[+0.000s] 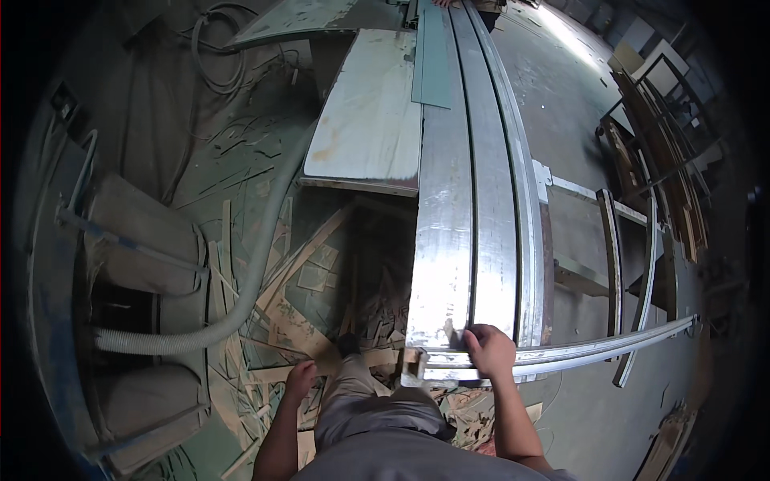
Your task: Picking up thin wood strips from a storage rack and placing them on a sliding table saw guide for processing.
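Observation:
My right hand (491,351) is wrapped over a long metal fence bar (577,358) that crosses the near end of a sliding table (445,232) on a panel saw. Its thumb lies on the bar's top edge. My left hand (301,381) hangs by my left thigh, fingers curled in, touching neither the saw nor the bar; nothing shows in it. Far up the sliding table, a narrow grey-green board (433,72) lies lengthwise beside the white saw table (365,112). Another person's hand (445,2) rests near the board's far end.
Wood offcuts (301,325) litter the floor between my legs and the machine. To the left stand dust bags (144,232) with a grey hose (241,309) running toward the saw. A metal side frame (613,256) extends right. Stacked boards (662,160) lean at the far right.

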`<state>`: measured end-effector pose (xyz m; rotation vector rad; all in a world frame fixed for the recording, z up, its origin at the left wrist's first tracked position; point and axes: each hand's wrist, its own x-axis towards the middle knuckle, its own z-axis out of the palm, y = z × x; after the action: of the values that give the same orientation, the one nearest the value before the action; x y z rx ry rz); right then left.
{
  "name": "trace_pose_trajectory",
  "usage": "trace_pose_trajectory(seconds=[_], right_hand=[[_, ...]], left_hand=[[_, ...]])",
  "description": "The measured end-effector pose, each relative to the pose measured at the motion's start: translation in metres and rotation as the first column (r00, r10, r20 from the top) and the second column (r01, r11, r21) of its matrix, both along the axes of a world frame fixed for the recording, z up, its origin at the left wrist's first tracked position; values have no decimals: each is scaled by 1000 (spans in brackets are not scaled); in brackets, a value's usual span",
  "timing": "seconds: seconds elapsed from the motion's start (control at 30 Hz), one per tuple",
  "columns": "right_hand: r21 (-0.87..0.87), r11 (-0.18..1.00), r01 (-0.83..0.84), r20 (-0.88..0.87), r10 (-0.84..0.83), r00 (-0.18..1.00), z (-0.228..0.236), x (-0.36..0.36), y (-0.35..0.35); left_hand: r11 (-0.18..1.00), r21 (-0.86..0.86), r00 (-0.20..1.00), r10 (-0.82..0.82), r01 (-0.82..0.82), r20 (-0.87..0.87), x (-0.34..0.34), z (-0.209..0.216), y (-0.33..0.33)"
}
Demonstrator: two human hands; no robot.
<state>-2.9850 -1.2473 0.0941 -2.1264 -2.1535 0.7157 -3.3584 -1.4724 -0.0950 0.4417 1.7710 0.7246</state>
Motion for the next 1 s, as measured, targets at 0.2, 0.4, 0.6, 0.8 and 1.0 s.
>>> trace_pose_trajectory(seconds=[0.2, 0.4, 0.6, 0.8, 1.0], right_hand=[[47, 994, 102, -1, -102, 995, 9, -13, 13], [84, 992, 97, 36, -100, 994, 16, -13, 14], [-13, 994, 106, 59, -105, 993, 17, -12, -41], [-39, 985, 166, 87, -162, 983, 22, -20, -50], [-53, 988, 145, 72, -141, 987, 17, -2, -116]], left_hand=[[995, 61, 982, -93, 85, 162, -39, 13, 112], [985, 59, 947, -171, 161, 271, -60, 10, 186], [986, -33, 936, -146, 165, 319, -80, -6, 135], [928, -273, 949, -184, 254, 255, -96, -14, 129], [952, -140, 881, -189, 273, 433, -89, -26, 115]])
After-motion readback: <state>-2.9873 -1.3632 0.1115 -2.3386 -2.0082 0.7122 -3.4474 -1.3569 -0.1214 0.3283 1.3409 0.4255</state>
